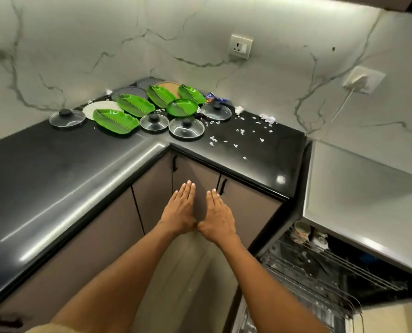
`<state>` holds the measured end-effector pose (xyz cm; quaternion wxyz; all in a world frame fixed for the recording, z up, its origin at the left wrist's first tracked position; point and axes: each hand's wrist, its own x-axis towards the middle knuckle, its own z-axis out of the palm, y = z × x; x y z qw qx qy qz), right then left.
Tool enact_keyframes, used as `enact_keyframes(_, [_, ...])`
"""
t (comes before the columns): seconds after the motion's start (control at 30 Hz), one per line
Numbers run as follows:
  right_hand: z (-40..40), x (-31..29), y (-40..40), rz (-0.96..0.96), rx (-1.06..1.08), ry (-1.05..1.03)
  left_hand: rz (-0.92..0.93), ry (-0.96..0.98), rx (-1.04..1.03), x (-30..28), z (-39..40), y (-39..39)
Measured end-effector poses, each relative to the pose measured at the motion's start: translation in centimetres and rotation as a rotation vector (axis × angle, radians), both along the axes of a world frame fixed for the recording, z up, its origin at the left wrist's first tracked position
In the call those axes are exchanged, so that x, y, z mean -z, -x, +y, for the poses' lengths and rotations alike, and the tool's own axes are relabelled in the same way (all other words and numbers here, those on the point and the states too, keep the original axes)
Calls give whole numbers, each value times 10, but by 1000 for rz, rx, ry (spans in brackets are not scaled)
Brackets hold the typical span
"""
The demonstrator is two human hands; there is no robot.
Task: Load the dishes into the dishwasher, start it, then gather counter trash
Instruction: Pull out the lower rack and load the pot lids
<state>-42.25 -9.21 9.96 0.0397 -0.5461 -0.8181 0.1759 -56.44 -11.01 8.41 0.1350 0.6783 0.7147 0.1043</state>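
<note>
I see my left hand (179, 210) and right hand (218, 216) flat, fingers straight, thumbs touching, holding nothing. The dishes (137, 105) lie well beyond them on the counter (56, 159); the dishwasher (320, 267) stands open at right.

bench (56, 169): black, L-shaped
back corner: green leaf plates (115, 120), glass lids (186, 128), a white plate (96, 108)
right side: paper scraps (242, 132) scattered about

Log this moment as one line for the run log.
hands: left, right open, empty | green leaf plates, glass lids on counter | dishwasher rack out
</note>
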Motion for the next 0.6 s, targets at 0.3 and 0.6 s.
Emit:
enact_keyframes(0.3, [89,3,61,38,-32,30,22,5,-49,5,72,58])
enact_keyframes(0.6, [195,-2,119,85,-126,36,24,7,-161,0,160,107])
